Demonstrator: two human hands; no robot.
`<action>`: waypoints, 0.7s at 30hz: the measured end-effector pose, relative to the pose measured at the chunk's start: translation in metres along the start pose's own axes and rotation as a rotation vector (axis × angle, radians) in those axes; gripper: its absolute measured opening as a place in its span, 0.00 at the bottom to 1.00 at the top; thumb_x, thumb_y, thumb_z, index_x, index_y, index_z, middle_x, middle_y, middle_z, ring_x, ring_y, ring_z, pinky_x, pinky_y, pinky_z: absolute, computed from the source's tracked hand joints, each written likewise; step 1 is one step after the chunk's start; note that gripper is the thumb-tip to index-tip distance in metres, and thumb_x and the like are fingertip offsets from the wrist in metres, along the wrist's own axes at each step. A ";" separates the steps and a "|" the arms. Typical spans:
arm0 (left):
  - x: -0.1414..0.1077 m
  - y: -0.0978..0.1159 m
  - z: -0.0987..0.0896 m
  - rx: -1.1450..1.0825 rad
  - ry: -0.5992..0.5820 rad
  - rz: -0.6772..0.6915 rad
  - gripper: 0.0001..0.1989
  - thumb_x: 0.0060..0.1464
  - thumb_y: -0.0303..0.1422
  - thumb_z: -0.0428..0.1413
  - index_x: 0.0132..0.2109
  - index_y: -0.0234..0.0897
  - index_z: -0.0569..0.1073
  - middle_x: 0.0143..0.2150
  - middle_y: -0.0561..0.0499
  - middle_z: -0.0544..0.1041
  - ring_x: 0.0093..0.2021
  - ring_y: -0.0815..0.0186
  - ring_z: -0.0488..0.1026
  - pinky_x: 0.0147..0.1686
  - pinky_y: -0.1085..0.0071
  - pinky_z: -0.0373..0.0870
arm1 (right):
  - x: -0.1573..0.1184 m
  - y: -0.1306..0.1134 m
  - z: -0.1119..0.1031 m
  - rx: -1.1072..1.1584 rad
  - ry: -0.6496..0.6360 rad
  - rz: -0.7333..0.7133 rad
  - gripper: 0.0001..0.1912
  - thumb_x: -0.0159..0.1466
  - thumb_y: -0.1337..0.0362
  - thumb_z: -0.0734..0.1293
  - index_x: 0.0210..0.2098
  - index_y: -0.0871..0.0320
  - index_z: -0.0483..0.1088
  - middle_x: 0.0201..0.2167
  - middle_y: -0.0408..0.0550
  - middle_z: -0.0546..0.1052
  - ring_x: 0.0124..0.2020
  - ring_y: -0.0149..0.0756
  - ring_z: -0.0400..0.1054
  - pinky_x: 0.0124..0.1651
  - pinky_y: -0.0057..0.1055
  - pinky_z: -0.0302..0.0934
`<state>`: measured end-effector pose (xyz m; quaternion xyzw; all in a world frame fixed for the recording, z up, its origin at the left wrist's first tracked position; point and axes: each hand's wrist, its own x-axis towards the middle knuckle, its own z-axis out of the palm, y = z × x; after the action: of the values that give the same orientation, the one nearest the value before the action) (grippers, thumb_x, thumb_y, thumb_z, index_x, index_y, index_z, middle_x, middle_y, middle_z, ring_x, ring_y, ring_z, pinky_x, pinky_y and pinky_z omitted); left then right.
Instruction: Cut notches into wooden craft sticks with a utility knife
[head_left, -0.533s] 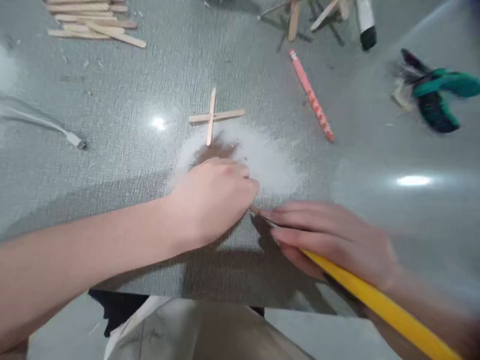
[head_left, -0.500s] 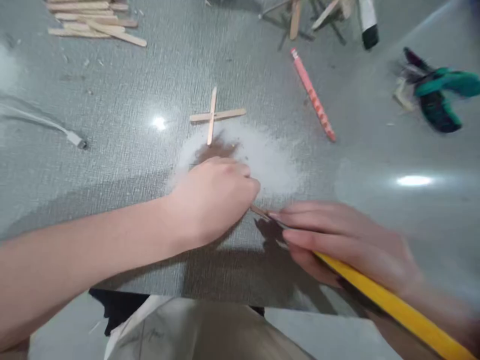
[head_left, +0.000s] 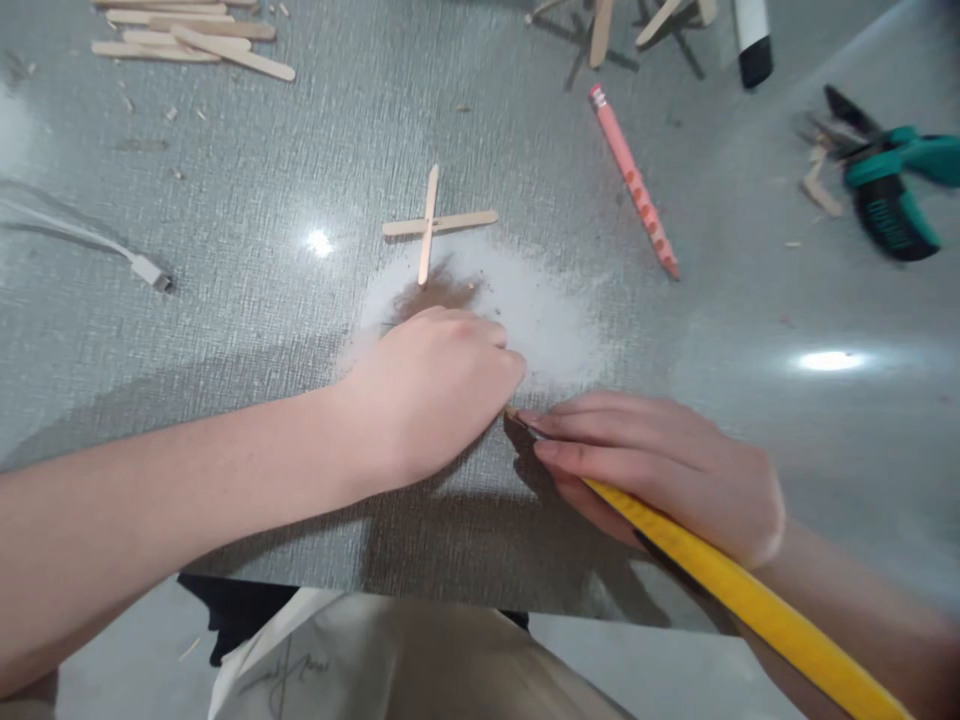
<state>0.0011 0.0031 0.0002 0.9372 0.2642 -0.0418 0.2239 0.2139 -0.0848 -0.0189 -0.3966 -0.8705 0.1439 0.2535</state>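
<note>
Clamping the cropped yellow tool point(head_left: 721, 570): right fingers point(head_left: 592, 459). Left fingers point(head_left: 511, 368) mostly hidden, can't tell.

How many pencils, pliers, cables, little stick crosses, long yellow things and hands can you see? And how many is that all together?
Pencil: 1
Pliers: 1
Cable: 1
Stick cross: 1
Long yellow thing: 1
Hands, left hand and right hand: 2
Total: 7

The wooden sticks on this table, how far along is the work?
Two crossed sticks already look put together, though I can't tell if they're fixed. In hand: the right hand holds a yellow tool near the wooden piece poking out from the left hand. Probably left: the loose sticks, lying unused; how many are needed isn't clear.
</note>
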 end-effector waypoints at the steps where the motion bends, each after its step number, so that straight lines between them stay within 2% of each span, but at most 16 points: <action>1: 0.000 0.000 0.000 0.000 0.001 0.003 0.13 0.61 0.21 0.51 0.38 0.36 0.80 0.36 0.50 0.79 0.39 0.62 0.75 0.41 0.67 0.70 | -0.001 0.001 0.002 0.007 0.026 -0.032 0.08 0.70 0.70 0.65 0.43 0.50 0.73 0.39 0.45 0.84 0.39 0.35 0.81 0.43 0.30 0.76; 4: 0.001 0.000 0.001 -0.004 0.009 0.003 0.13 0.61 0.21 0.52 0.38 0.37 0.80 0.37 0.50 0.79 0.39 0.61 0.76 0.41 0.65 0.70 | -0.005 0.004 0.007 0.034 0.071 -0.046 0.10 0.70 0.70 0.65 0.45 0.49 0.74 0.40 0.45 0.84 0.39 0.36 0.81 0.44 0.32 0.77; 9: 0.000 0.000 0.002 -0.017 0.008 0.005 0.12 0.61 0.22 0.52 0.38 0.37 0.80 0.36 0.50 0.79 0.39 0.60 0.76 0.42 0.64 0.70 | -0.005 0.003 0.004 0.022 0.017 -0.019 0.13 0.68 0.71 0.67 0.47 0.46 0.73 0.42 0.43 0.84 0.40 0.37 0.81 0.45 0.33 0.77; 15: 0.000 0.001 0.000 -0.013 -0.016 0.007 0.13 0.61 0.21 0.51 0.38 0.37 0.79 0.37 0.49 0.79 0.39 0.59 0.76 0.43 0.61 0.71 | 0.001 0.001 -0.004 0.002 -0.036 -0.085 0.12 0.68 0.73 0.67 0.47 0.50 0.72 0.40 0.46 0.84 0.40 0.37 0.81 0.44 0.33 0.77; 21: 0.000 0.001 0.000 0.005 -0.004 0.016 0.13 0.61 0.21 0.50 0.37 0.36 0.79 0.36 0.49 0.78 0.39 0.59 0.76 0.42 0.62 0.71 | -0.004 -0.003 0.000 -0.039 -0.026 -0.046 0.10 0.67 0.73 0.68 0.46 0.54 0.73 0.41 0.49 0.83 0.42 0.39 0.79 0.44 0.35 0.76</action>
<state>0.0013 0.0023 0.0012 0.9398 0.2561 -0.0424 0.2222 0.2144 -0.0899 -0.0189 -0.3794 -0.8853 0.1261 0.2375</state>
